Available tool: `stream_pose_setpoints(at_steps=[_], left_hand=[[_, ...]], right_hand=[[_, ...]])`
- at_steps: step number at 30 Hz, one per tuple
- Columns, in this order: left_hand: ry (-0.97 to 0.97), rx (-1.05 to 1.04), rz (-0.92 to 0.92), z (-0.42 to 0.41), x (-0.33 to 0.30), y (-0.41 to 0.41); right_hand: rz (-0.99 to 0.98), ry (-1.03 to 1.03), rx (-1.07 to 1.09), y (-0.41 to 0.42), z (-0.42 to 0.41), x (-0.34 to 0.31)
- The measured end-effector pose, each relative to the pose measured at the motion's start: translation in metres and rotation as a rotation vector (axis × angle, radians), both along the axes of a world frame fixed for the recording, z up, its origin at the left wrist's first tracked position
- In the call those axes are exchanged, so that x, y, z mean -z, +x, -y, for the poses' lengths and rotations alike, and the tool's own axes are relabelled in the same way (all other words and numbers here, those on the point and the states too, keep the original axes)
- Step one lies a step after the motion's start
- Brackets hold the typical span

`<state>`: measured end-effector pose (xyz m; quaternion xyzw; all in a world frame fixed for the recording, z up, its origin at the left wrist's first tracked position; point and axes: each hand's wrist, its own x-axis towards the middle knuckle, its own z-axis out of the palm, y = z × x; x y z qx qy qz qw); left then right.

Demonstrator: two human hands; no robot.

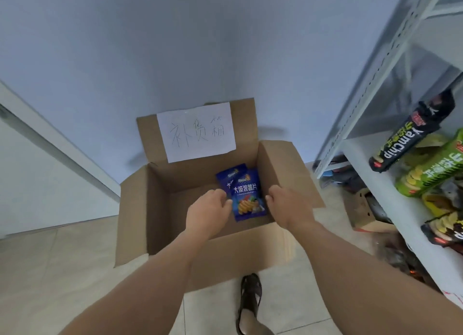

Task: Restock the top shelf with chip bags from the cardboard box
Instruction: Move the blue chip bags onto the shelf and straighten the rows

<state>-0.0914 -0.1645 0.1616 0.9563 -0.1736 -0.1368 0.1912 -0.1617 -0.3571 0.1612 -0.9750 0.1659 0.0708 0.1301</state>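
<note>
Chip bags (248,199), two blue ones, lie overlapping at the bottom of the open box (160,224), which we see holds nothing else. We judge them light, air-filled, slippery and crushable; take hold at the side seams or top edge, never squeeze the middle. Our left hand (209,213) and right hand (288,202) reach into the box, one at each side of the front bag. Each grip is loosely curled, fingertips at the bag's edges; neither is clamped on it yet. A paper label (198,131) covers the rear flap. The shelf (375,159) at right carries other snack bags
</note>
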Motion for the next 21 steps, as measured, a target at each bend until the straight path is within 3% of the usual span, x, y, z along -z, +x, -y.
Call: stream_pose_setpoints(at_steps=[9, 15, 21], left_hand=[[-0.265, -0.419, -0.627, 0.051, 0.197, 0.121], [-0.481, -0.569, -0.786, 0.094, 0.331, 0.162], [-0.754, -0.695, -0.744, 0.118, 0.408, 0.175]], right_hand=[[-0.068, 0.282, 0.234, 0.14, 0.04, 0.167], [-0.052, 0.455, 0.453, 0.171, 0.05, 0.282], [-0.103, 0.61, 0.627, 0.184, 0.055, 0.354]])
